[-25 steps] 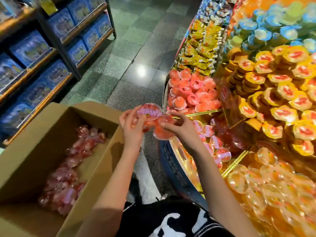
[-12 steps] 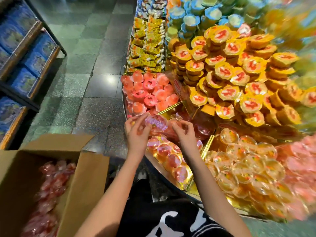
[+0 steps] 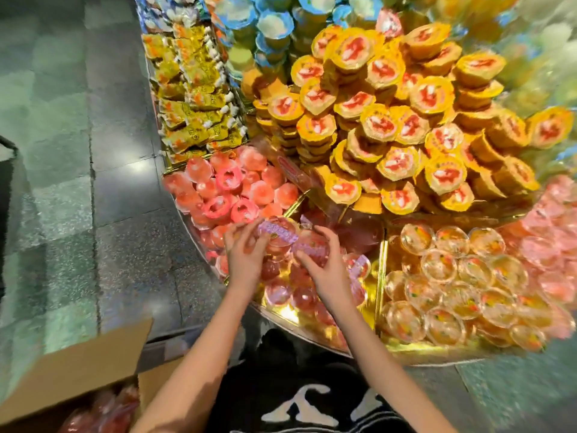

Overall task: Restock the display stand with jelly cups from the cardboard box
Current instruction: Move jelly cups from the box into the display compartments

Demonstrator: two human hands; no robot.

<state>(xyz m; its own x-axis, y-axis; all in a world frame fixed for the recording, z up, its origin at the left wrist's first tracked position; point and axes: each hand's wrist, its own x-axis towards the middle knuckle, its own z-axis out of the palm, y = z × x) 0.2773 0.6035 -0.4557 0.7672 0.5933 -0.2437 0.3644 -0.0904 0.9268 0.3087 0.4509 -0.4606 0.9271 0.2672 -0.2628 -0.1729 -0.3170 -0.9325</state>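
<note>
I have both hands out over the display stand [image 3: 282, 311], each holding one red jelly cup. My left hand [image 3: 246, 255] curls its fingers round the jelly cup with the purple lid [image 3: 277, 235], which is tilted. My right hand [image 3: 325, 271] pinches the second cup [image 3: 311, 250] from above, and the two cups sit just beside each other, apparently touching. Both are held above the front compartment [image 3: 368, 290], where more red cups [image 3: 278, 292] already lie on the gold floor.

Compared with half a second ago, my hands have gone a little further in over that compartment, and neither cup has been let go. My view has swung toward the stand. The cardboard box [image 3: 78, 367] has slid to the bottom left corner, with only a flap and a few of its red cups [image 3: 104, 410] showing.

Left of the compartment lies a heap of pink cups [image 3: 231, 189], and to the right a gold divider [image 3: 379, 276] separates the clear fruit cups [image 3: 452, 276]. The yellow-lidded cups [image 3: 390, 120] are stacked behind, with yellow packets [image 3: 193, 114] and blue-lidded cups [image 3: 271, 26] further back.
</note>
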